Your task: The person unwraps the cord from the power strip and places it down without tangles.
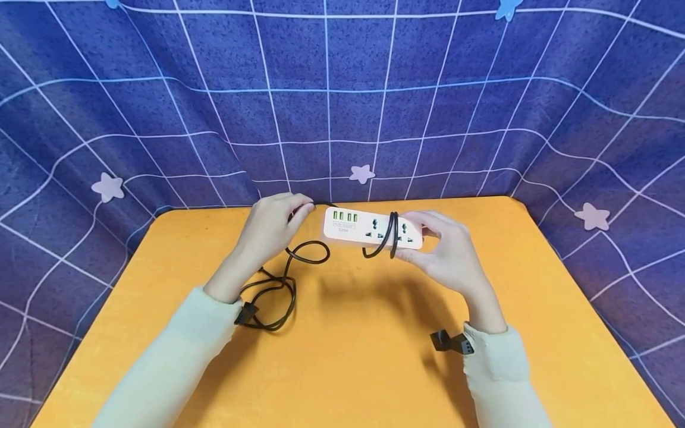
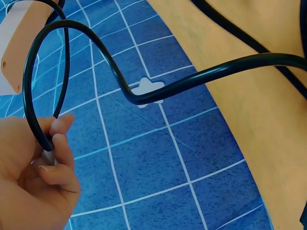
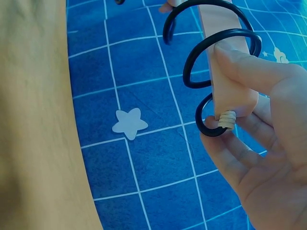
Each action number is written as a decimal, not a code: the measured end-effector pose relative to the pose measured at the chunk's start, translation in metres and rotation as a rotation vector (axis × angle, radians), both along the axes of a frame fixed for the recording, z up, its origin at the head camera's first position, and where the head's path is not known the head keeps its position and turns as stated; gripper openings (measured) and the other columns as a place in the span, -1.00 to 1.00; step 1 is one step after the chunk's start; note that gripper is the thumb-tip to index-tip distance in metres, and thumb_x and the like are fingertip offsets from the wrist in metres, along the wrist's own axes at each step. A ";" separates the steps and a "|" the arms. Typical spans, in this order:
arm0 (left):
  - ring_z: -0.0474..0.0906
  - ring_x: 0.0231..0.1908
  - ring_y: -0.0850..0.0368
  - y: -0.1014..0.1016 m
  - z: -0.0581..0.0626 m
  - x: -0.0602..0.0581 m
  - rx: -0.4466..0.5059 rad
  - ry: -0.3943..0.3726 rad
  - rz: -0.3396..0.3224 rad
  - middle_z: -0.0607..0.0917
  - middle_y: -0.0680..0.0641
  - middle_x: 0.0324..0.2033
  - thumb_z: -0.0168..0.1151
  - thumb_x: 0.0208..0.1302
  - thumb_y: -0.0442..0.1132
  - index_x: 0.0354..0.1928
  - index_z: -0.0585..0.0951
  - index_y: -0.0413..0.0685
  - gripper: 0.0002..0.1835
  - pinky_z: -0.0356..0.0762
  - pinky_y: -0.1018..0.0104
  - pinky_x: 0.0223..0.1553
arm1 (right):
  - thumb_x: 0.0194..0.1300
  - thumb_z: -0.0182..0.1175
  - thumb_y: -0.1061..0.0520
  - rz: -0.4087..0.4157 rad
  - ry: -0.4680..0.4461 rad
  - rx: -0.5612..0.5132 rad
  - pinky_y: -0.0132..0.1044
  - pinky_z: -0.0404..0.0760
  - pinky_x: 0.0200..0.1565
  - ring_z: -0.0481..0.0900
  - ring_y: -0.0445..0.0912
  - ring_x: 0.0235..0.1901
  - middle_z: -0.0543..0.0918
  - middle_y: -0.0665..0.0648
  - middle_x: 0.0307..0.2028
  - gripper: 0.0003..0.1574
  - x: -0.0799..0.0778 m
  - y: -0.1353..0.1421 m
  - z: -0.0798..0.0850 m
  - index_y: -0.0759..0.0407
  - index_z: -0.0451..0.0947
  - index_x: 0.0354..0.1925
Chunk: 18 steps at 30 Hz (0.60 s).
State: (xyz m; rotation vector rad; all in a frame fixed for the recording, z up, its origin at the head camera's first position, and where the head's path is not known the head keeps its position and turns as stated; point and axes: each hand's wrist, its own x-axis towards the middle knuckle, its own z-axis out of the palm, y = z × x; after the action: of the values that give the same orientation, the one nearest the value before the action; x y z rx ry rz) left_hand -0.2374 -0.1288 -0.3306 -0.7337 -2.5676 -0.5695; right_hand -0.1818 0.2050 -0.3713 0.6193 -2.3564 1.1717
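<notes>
A white power strip (image 1: 353, 224) with green USB ports and several sockets is held up above the table by my right hand (image 1: 452, 252), which grips its right end. The right wrist view shows the thumb along the strip (image 3: 232, 91) and fingers behind it, near the ribbed cord outlet (image 3: 227, 120). Black cord (image 1: 394, 232) loops around the strip's right half. My left hand (image 1: 275, 226) pinches the cord left of the strip; in the left wrist view the cord (image 2: 29, 91) arches out of the fingertips. Slack cord (image 1: 278, 324) hangs in loops below the left hand.
An orange table (image 1: 342, 368) spreads beneath both hands. A blue curtain with white grid lines (image 1: 299, 113) and pale stars (image 1: 362, 173) stands behind and at both sides. Small black cameras (image 1: 452, 343) sit at the wrists, by the light sleeves (image 1: 497, 362).
</notes>
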 end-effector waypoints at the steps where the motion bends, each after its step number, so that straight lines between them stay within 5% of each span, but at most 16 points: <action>1: 0.54 -0.42 0.04 -0.001 -0.002 0.001 -0.006 -0.004 -0.003 0.79 -0.04 -0.28 0.21 0.61 -0.12 -0.03 0.81 -0.04 -0.76 0.54 0.07 -0.22 | -0.05 0.75 0.17 -0.001 0.000 -0.001 -0.38 0.67 0.04 0.71 -0.13 -0.01 0.77 -0.03 0.00 -0.20 0.000 0.000 0.000 0.07 0.72 0.19; 6: 0.45 -0.51 0.07 -0.003 -0.008 0.005 -0.033 -0.012 -0.012 0.67 -0.01 -0.45 0.23 0.60 -0.12 -0.09 0.80 -0.04 -0.78 0.45 0.14 -0.35 | -0.05 0.75 0.16 -0.008 -0.006 0.000 -0.38 0.67 0.05 0.70 -0.15 -0.02 0.77 -0.05 -0.01 -0.21 0.000 0.000 0.000 0.04 0.72 0.20; 18: 0.43 -0.50 0.12 -0.009 -0.025 0.024 -0.035 0.004 -0.070 0.65 0.01 -0.47 0.29 0.56 -0.15 -0.17 0.79 -0.05 -0.82 0.46 0.17 -0.36 | -0.04 0.74 0.18 -0.014 0.009 0.001 -0.43 0.66 0.03 0.70 -0.15 -0.05 0.77 -0.03 -0.03 -0.24 -0.002 0.001 -0.002 0.09 0.72 0.17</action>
State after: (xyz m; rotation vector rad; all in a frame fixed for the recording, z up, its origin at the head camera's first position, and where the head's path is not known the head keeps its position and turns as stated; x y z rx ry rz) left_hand -0.2137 -0.1381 -0.3553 -0.8392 -2.5622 -0.5458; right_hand -0.1841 0.2061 -0.3731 0.6065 -2.3503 1.1589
